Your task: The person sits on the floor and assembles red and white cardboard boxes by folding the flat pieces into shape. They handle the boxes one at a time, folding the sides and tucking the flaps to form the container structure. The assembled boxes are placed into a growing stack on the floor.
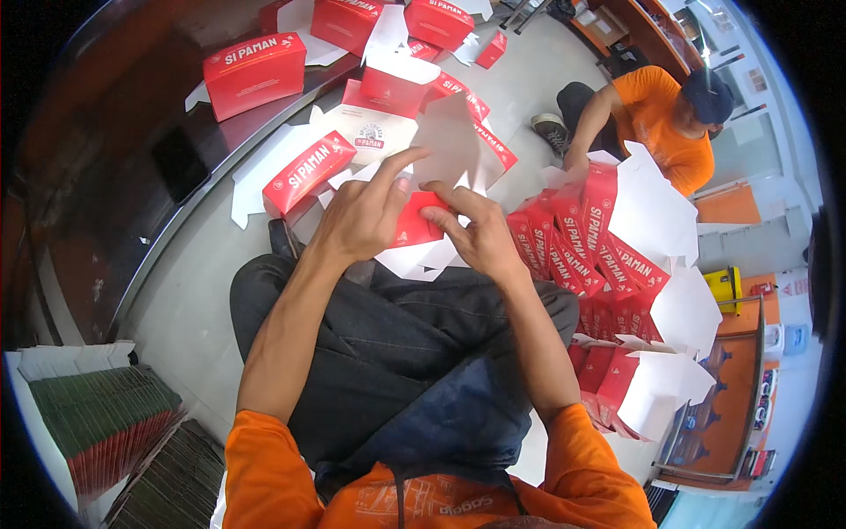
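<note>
A red and white cardboard box, partly folded, sits above my lap between both hands. My left hand grips its left side, with the index finger stretched along the top flap. My right hand pinches the red panel from the right with thumb and forefinger. A white flap of the box stands up behind my fingers. I sit on the floor in dark trousers and an orange shirt.
Nested folded red boxes stand stacked at my right. More finished red boxes rest on a dark bench at upper left. Flat box blanks are bundled at lower left. Another person in orange crouches at upper right.
</note>
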{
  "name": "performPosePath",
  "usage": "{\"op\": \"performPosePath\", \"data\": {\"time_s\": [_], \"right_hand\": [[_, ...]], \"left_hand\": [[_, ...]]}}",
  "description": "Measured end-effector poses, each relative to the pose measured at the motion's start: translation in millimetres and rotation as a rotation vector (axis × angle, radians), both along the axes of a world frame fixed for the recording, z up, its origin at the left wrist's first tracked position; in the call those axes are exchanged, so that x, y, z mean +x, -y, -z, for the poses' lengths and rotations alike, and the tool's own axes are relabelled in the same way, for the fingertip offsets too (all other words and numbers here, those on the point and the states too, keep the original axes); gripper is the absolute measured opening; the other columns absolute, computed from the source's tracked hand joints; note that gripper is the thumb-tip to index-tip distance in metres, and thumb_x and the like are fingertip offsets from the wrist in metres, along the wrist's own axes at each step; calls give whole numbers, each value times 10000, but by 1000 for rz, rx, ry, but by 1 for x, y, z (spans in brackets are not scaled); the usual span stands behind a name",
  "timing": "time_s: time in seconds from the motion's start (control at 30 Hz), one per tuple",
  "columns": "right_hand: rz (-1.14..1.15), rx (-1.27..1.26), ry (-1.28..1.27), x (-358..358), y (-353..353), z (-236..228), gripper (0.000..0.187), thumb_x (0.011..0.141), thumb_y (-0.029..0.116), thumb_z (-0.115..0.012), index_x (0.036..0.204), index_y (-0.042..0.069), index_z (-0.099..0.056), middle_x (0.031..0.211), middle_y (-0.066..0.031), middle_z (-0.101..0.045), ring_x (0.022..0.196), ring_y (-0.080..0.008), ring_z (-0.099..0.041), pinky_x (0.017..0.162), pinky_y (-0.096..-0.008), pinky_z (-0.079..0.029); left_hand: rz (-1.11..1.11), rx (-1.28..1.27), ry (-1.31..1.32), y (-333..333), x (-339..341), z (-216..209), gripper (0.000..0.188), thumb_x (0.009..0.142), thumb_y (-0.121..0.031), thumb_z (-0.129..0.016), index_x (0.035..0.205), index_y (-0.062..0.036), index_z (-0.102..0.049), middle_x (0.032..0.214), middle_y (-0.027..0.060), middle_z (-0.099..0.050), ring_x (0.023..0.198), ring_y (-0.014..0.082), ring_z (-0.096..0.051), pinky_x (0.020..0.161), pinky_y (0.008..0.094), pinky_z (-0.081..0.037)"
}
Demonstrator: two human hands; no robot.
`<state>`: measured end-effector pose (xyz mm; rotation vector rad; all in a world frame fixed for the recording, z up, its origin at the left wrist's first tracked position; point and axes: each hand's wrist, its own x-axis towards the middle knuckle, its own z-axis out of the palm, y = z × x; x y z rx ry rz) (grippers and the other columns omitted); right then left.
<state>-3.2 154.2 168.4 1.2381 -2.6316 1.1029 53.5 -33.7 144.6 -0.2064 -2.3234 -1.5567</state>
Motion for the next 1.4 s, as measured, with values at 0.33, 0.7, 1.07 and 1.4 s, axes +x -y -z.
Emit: {"op": "performPosePath", "data": {"time_s": [0.33, 0.7, 1.07, 1.4], "right_hand": [[-167, -163, 172, 9, -42, 16, 329, 882, 128, -638, 1199, 38, -620, 855, -134, -638, 761, -224, -611, 698, -357, -491], [-156, -828, 1190, -62, -80, -10, 608, 968, 474, -435, 1396, 45, -378, 1279, -167, -547, 1188, -330, -522, 991, -473, -434], [-6, 156, -318, 51, 45, -64, 537, 691, 241, -821, 1074, -10, -540, 1221, -203, -485, 1133, -391, -503, 913, -441, -444], [-14, 194, -148, 32, 52, -64, 687, 636, 240, -856, 1173, 27, -484, 1235, -184, -442, 1117, -376, -509, 883, -421, -482]], "left_hand": [[-81, -197, -602, -6, -9, 14, 152, 783, -107, -594, 911, -71, -665, 542, 59, -553, 438, 220, -555, 447, 359, -424], [388, 348, -118, -94, 0, 35, 460, 839, -349, -596, 1193, -63, -530, 1097, 116, -588, 1025, 226, -579, 999, 392, -388], [249, 1642, 256, -11, -10, -8, 331, 965, -259, -494, 1217, -43, -505, 1129, 99, -594, 1025, 206, -603, 913, 367, -484], [206, 1405, 79, -2, -12, -7, 359, 942, -226, -521, 1259, -77, -442, 1176, 89, -540, 1074, 198, -564, 934, 368, -465]]}}
